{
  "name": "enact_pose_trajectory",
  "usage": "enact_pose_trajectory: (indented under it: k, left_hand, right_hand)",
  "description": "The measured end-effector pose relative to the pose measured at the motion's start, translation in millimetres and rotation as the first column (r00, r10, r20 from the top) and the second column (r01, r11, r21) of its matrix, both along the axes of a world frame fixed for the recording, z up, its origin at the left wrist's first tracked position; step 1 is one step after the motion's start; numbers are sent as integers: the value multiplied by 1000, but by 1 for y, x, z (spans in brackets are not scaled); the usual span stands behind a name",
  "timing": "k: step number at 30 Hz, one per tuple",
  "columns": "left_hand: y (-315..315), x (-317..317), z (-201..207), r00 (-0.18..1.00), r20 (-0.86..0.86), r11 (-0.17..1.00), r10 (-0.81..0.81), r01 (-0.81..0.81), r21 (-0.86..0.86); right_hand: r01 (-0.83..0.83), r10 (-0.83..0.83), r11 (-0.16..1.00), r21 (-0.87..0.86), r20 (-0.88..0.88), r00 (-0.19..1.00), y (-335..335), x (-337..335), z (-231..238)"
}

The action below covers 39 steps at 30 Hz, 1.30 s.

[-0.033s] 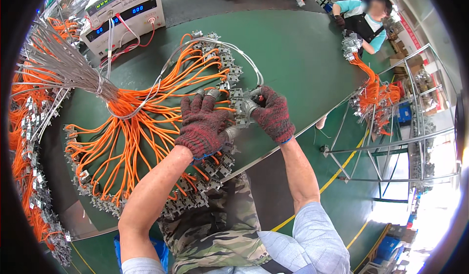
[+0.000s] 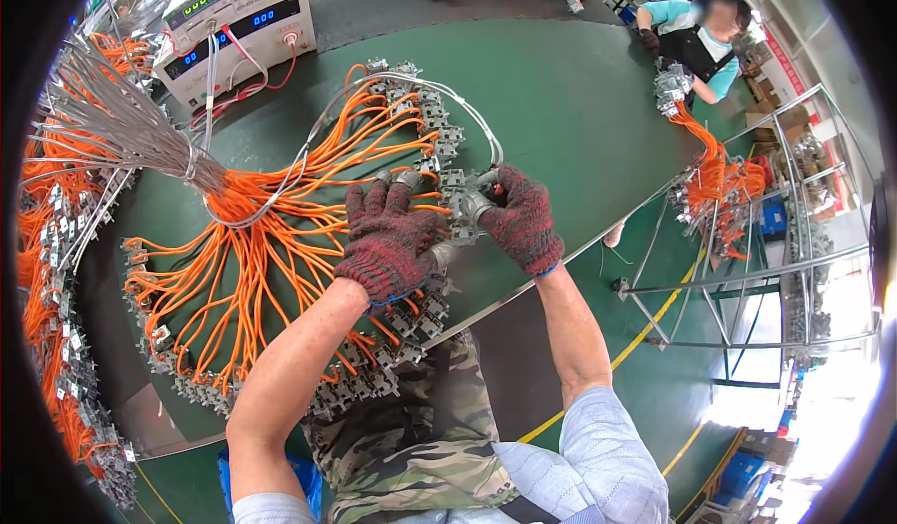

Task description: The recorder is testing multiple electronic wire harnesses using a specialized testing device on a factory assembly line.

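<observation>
1. The person's two hands wear dark red and grey knitted gloves with grey fingertips.
2. The left hand (image 2: 388, 239) lies palm down over some orange cables (image 2: 218, 182) and the row of grey connectors (image 2: 450, 141). Its fingers are spread a little. It is hard to tell if it is gripping anything, because its palm is hidden.
3. The right hand (image 2: 523, 220) is bent, with its thumb and finger pinching the end of the white wires (image 2: 460, 100). Its fingertips touch the row, just right of the left hand. The very tip of the wires is hidden.
4. The grey connectors sit on the green worktop (image 2: 570, 103) in a big curve. Each orange cable runs from the middle bunch out to the curve, like a fan.
5. The orange bunch joins a thick bundle of grey wires (image 2: 121, 113) at the upper left.
6. A pale box with lit number screens (image 2: 238, 47) stands behind, with red and white leads in front.
7. More orange cables with grey ends are heaped (image 2: 70, 337) along the left side.
8. Another person (image 2: 696, 52) at the upper right holds more grey connectors with orange cables.
</observation>
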State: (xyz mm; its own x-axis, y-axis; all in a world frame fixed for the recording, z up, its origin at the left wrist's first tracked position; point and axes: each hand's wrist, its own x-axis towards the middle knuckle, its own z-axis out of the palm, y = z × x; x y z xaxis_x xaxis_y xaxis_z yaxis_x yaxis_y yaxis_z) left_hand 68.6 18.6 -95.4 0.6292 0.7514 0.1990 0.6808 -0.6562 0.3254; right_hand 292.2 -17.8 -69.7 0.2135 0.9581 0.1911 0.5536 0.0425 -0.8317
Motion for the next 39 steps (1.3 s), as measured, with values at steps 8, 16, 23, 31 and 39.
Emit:
enact_pose_trajectory:
  k: [8,16,23,31,39]
  left_hand:
    - [3,-1,-4,1000,9,1000,-22,22,-11]
    - [13,-5,-2,996,33,991,-77,80,-104]
    - [27,-33,4,981,-54,970,-187,175,-170]
    - [25,-35,-5,991,-5,984,-136,135,-120]
    - [23,-33,-4,991,-10,986,-135,134,-97]
  right_hand:
    - [-111,111,994,2,-47,993,1,2,0]
    - [-276,277,960,46,-14,961,1,11,0]
    - [-95,120,988,121,-217,969,-13,3,-10]
    - [57,-48,998,6,-471,881,-32,-22,-22]
    - [4,1,1000,8,-516,856,-33,-20,-24]
